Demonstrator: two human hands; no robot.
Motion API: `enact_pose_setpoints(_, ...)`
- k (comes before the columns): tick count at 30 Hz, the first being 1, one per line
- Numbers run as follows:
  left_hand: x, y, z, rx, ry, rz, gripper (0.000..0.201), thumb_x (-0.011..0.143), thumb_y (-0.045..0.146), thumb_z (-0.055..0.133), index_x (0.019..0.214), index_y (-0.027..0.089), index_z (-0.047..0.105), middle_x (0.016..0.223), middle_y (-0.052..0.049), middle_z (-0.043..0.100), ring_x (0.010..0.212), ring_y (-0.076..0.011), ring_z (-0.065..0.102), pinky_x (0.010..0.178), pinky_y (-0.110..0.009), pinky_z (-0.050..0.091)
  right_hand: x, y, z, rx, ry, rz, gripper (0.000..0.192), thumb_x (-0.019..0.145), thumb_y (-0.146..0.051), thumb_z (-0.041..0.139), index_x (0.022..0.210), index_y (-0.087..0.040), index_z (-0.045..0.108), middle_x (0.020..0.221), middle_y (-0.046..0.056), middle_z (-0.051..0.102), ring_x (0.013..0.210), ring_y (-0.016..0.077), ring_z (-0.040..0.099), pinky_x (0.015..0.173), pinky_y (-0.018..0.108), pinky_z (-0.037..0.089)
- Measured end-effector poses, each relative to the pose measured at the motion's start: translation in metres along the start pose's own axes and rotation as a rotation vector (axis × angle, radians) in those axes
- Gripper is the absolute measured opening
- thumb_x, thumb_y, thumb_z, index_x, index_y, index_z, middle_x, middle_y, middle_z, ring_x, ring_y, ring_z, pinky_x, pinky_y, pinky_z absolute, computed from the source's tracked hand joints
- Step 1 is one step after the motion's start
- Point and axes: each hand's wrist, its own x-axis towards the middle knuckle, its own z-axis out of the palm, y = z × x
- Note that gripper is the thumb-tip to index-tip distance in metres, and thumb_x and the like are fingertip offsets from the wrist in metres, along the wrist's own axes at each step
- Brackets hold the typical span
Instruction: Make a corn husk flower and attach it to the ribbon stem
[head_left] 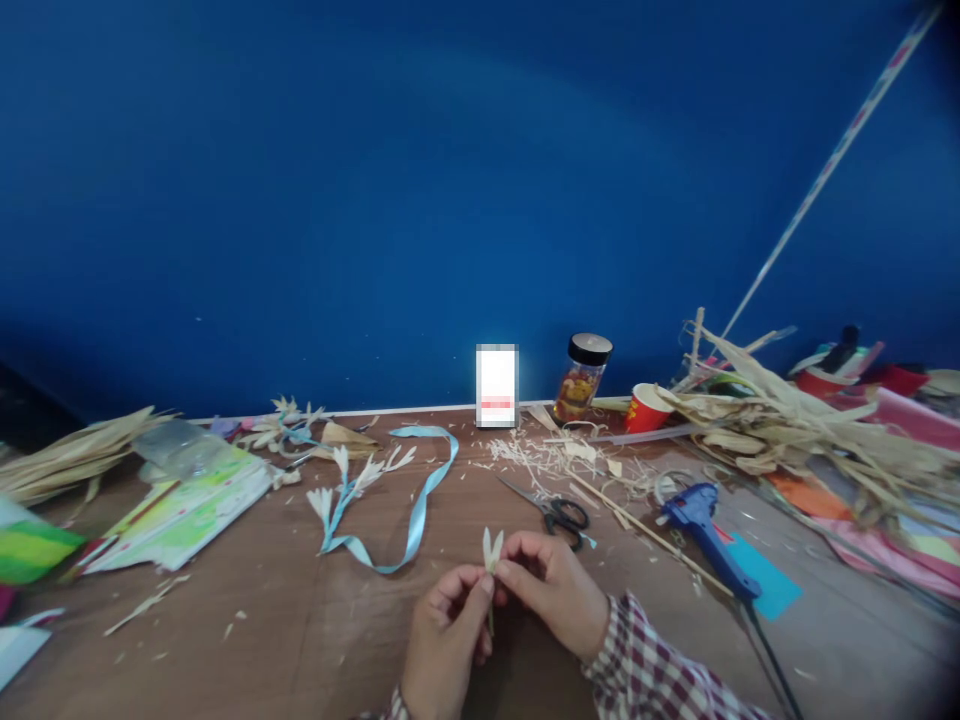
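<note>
Head view is showing both hands, left hand (444,628) and right hand (551,590), pinching one small pale straw flower (492,552) near the wooden bench's (300,620) front edge, while several finished ones are already lying along the light-blue satin ribbon (420,500) and much loose dry straw (780,420) is waiting at the right edge.

Craft workspace: table (300,620) w/ glue gun (705,535), scissors (559,512), ribbon (420,500), dried husk strips (780,420).
</note>
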Motion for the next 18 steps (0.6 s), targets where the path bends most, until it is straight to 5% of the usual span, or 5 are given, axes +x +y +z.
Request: enact_pose_setpoints(18, -0.0019, 0.0035, 0.0036, 0.033, 0.017, -0.017, 0.032, 0.072, 0.044, 0.056, 0.066, 0.014, 0.061, 0.044, 0.005, 0.048, 0.031, -0.0034, 0.036, 0.033, -0.015, 0.026, -0.0034, 0.0059, 0.0026, 0.017, 0.043, 0.018, 0.023, 0.078, -0.035, 0.054, 0.073, -0.013, 0.055, 0.057, -0.001, 0.055, 0.049, 0.0074, 0.043, 0.046, 0.018, 0.033)
